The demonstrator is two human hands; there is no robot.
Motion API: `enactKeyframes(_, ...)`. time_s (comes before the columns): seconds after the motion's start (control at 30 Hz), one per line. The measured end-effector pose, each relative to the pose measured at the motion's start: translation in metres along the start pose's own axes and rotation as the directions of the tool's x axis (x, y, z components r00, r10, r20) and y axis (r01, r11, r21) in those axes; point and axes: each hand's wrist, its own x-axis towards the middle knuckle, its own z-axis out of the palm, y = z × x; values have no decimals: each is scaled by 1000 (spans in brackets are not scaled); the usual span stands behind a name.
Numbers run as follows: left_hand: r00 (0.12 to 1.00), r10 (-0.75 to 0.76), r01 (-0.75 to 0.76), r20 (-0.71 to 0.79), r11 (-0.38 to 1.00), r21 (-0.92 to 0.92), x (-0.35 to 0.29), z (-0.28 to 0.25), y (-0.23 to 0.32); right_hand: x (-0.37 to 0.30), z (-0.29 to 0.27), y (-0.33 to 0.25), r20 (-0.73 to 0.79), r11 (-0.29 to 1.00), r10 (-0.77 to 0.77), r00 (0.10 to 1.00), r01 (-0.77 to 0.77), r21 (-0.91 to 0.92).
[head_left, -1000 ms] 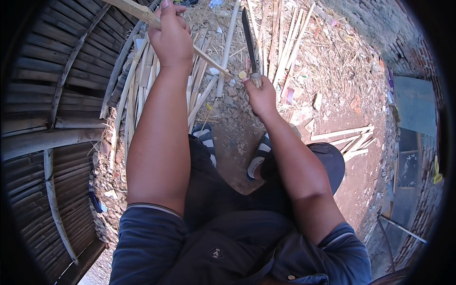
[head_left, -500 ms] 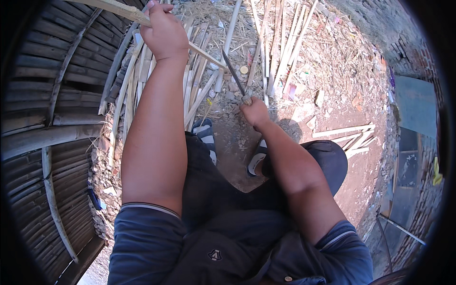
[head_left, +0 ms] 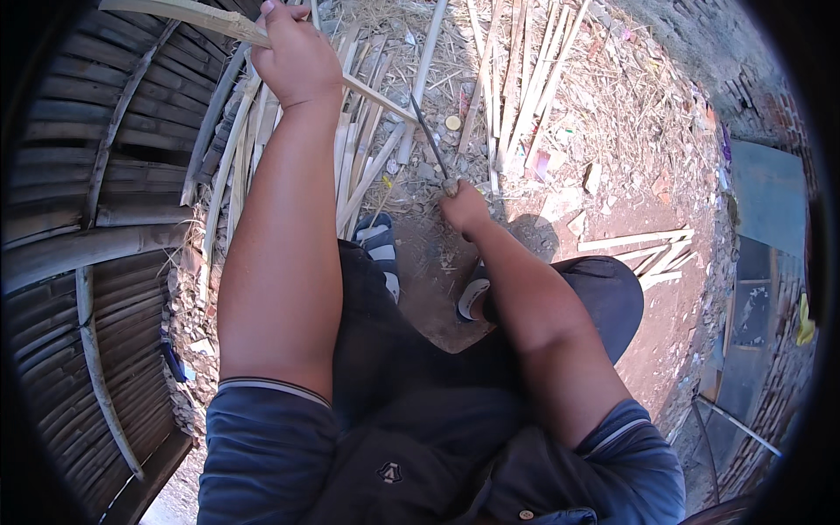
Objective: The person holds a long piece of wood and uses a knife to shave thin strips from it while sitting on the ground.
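Observation:
My left hand (head_left: 302,63) is closed around a long pale bamboo strip (head_left: 197,17) at the upper left. The strip slants down to the right past my wrist, ending close to the knife. My right hand (head_left: 465,210), lower and nearer the middle, grips the handle of a long dark-bladed knife (head_left: 430,136). Its blade points away from me and up to the left. Near its tip, the blade lies beside or against the strip's lower end; I cannot tell whether they touch. The right fingers wrap the handle and partly hide it.
Several bamboo strips (head_left: 238,175) lie on the ground by the bamboo wall (head_left: 96,188) at the left. More strips (head_left: 525,96) lie ahead among shavings, with a small pile (head_left: 656,254) at the right. My sandalled feet (head_left: 378,249) stand below the knife. A brick wall runs along the right.
My left hand has shifted slightly left with the bamboo strip. My right hand and the knife have barely moved, the blade's angle turning a little.

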Motion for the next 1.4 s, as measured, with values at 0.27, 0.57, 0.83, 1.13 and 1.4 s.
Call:
enactKeyframes(0.27, 1000, 4, -3, 29, 1000, -21, 9, -5, -1, 3, -68, -86, -23, 763, 98, 995, -60, 644)
enactKeyframes(0.57, 999, -40, 39, -36, 999, -23, 9, -7, -3, -5, -8, -17, 146, 987, 161, 976, -159, -30)
enactKeyframes(0.83, 1000, 11, -12, -12, 999, -33, 15, -11, -10, -5, -74, -92, -5, 822, 138, 990, -112, 559)
enactKeyframes(1.13, 995, -39, 31, -90, 996, -87, 11, -11, -17, -10, 1, -3, 102, 990, 133, 986, -128, -56)
enactKeyframes(1.4, 999, 18, -20, -45, 999, -38, 14, -9, -16, -6, -40, -40, 322, 771, 234, 917, -377, 513)
